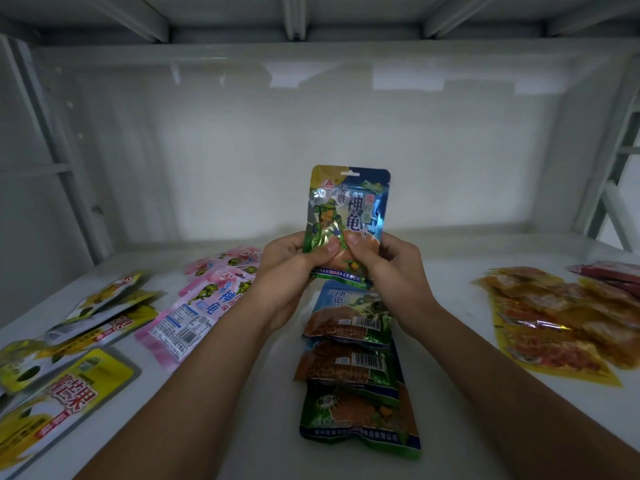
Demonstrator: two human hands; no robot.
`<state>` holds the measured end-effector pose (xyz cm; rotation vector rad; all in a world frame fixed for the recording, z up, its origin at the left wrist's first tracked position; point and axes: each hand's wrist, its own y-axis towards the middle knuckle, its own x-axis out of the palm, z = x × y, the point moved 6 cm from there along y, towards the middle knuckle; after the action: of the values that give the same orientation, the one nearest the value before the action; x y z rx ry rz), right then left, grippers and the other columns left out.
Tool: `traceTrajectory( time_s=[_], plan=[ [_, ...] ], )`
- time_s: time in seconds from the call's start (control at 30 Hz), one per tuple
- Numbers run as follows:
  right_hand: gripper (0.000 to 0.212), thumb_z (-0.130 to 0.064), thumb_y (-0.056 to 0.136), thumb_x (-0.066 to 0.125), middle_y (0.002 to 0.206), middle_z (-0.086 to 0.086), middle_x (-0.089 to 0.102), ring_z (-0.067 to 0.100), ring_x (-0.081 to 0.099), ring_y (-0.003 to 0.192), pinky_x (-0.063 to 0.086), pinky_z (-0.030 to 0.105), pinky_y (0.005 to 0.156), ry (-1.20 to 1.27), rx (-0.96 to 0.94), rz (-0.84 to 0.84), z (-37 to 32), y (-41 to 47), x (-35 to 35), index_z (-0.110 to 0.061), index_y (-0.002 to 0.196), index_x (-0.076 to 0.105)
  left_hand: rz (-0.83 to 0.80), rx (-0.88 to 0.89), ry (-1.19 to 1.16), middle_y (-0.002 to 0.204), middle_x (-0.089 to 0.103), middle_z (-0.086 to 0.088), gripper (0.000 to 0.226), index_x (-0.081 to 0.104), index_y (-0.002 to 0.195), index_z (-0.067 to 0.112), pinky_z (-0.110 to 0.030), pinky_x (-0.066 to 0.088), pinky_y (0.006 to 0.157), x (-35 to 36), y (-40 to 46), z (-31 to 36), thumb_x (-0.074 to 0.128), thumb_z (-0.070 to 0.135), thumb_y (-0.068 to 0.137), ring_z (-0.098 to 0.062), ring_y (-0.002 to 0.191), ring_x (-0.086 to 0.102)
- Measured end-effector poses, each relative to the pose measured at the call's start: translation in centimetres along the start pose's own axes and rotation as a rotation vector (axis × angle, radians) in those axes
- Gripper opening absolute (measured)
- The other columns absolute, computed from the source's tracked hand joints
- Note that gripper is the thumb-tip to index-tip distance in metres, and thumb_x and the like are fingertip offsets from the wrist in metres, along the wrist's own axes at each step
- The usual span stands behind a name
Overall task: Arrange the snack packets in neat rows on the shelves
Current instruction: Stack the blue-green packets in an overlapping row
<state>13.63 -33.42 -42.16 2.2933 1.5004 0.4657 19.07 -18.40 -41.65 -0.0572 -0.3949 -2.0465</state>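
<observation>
both hands pinching one blue-green snack packet (348, 216) upright above the shelf (450, 341).
the left hand (289, 268) and the right hand (388, 268) each clamp the packet's lower part, thumbs pressed on its printed front, fingers curled behind, and it stands up in the air, turtle picture facing us, clear of the surface. right under it, a column of matching green packets (353, 368) lies flat and overlapping, running toward the front edge between the two forearms. off to the left, pink packets (194, 306) in a loose overlap, then yellow packets (65, 358) scattered at angles near the left front. over on the right, orange-yellow packets (554, 323) piled flat, with red packets (613, 271) behind them by the right edge.
</observation>
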Motion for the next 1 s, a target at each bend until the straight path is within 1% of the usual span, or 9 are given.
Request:
traceTrajectory(
  time_s=[0.07, 0.17, 0.43, 0.53, 0.63, 0.7, 0.77, 0.9, 1.0],
  plan=[
    [0.015, -0.017, 0.1, 0.069, 0.094, 0.011, 0.08, 0.029, 0.078, 0.088, 0.064, 0.039, 0.076, -0.011, -0.005, 0.011, -0.17, -0.03, -0.05, -0.006, 0.104, 0.077, -0.022, 0.007, 0.037, 0.107, 0.079, -0.018, 0.02, 0.075, 0.115, -0.001, -0.023, 0.058, 0.075, 0.18, -0.05, -0.07, 0.069, 0.002, 0.096, -0.025, 0.094, 0.078],
    [0.012, -0.016, 0.099, 0.071, 0.089, 0.011, 0.079, 0.031, 0.077, 0.087, 0.064, 0.048, 0.08, -0.098, -0.076, 0.062, -0.33, 0.05, -0.23, -0.007, 0.098, 0.079, -0.015, 0.024, 0.078, 0.107, 0.079, -0.017, 0.019, 0.075, 0.114, 0.0, -0.026, 0.059, 0.079, 0.22, -0.03, -0.17, 0.068, 0.0, 0.096, -0.027, 0.097, 0.078],
    [0.016, -0.024, 0.095, 0.075, 0.091, 0.013, 0.079, 0.035, 0.077, 0.087, 0.061, 0.059, 0.083, -0.077, -0.011, 0.031, -0.04, 0.14, 0.04, -0.009, 0.101, 0.078, 0.001, -0.025, 0.049, 0.107, 0.079, -0.019, 0.022, 0.075, 0.115, -0.001, -0.031, 0.06, 0.079, -0.06, 0.21, -0.32, 0.068, 0.013, 0.099, -0.025, 0.092, 0.076],
    [0.011, -0.018, 0.097, 0.072, 0.093, 0.012, 0.08, 0.031, 0.078, 0.087, 0.064, 0.052, 0.082, -0.038, 0.016, 0.0, -0.01, -0.07, 0.35, -0.011, 0.102, 0.078, 0.024, 0.004, 0.07, 0.107, 0.079, -0.019, 0.023, 0.074, 0.115, -0.001, -0.038, 0.061, 0.086, -0.4, 0.32, -0.33, 0.071, 0.014, 0.097, -0.03, 0.095, 0.076],
    [0.013, -0.017, 0.1, 0.068, 0.091, 0.009, 0.08, 0.023, 0.079, 0.082, 0.064, 0.034, 0.072, 0.066, 0.069, -0.011, -0.32, -0.15, 0.29, -0.009, 0.103, 0.077, 0.017, 0.023, 0.061, 0.111, 0.078, -0.019, 0.027, 0.072, 0.117, -0.001, -0.044, 0.06, 0.096, -0.16, 0.36, -0.34, 0.074, 0.013, 0.094, -0.037, 0.105, 0.075],
    [0.013, -0.017, 0.101, 0.067, 0.09, 0.009, 0.08, 0.023, 0.079, 0.08, 0.064, 0.031, 0.068, 0.07, 0.058, -0.002, -0.49, -0.13, 0.16, -0.009, 0.101, 0.077, 0.01, 0.02, 0.066, 0.111, 0.078, -0.019, 0.028, 0.072, 0.118, -0.001, -0.045, 0.059, 0.097, -0.01, 0.31, -0.34, 0.076, 0.012, 0.093, -0.039, 0.107, 0.074],
    [0.012, -0.017, 0.101, 0.067, 0.091, 0.011, 0.08, 0.026, 0.079, 0.082, 0.065, 0.035, 0.071, 0.047, 0.045, 0.025, -0.44, -0.1, 0.07, -0.01, 0.099, 0.078, 0.016, 0.01, 0.076, 0.11, 0.078, -0.02, 0.027, 0.073, 0.116, -0.001, -0.048, 0.059, 0.099, -0.06, 0.32, -0.4, 0.076, 0.012, 0.093, -0.04, 0.107, 0.074],
    [0.014, -0.021, 0.097, 0.073, 0.095, 0.016, 0.079, 0.035, 0.077, 0.09, 0.063, 0.053, 0.084, 0.014, 0.053, 0.022, -0.08, -0.06, 0.26, -0.009, 0.103, 0.078, 0.029, -0.024, 0.032, 0.112, 0.077, -0.023, 0.023, 0.074, 0.115, 0.0, -0.048, 0.059, 0.095, -0.23, 0.52, -0.48, 0.069, 0.013, 0.098, -0.043, 0.108, 0.072],
    [0.015, -0.019, 0.097, 0.073, 0.096, 0.013, 0.08, 0.032, 0.078, 0.089, 0.065, 0.048, 0.083, 0.05, 0.069, -0.009, -0.23, -0.3, 0.49, -0.008, 0.106, 0.078, 0.039, -0.006, 0.041, 0.112, 0.077, -0.021, 0.022, 0.074, 0.118, 0.001, -0.043, 0.061, 0.09, -0.37, 0.46, -0.17, 0.068, 0.011, 0.099, -0.039, 0.105, 0.074]
  ],
)
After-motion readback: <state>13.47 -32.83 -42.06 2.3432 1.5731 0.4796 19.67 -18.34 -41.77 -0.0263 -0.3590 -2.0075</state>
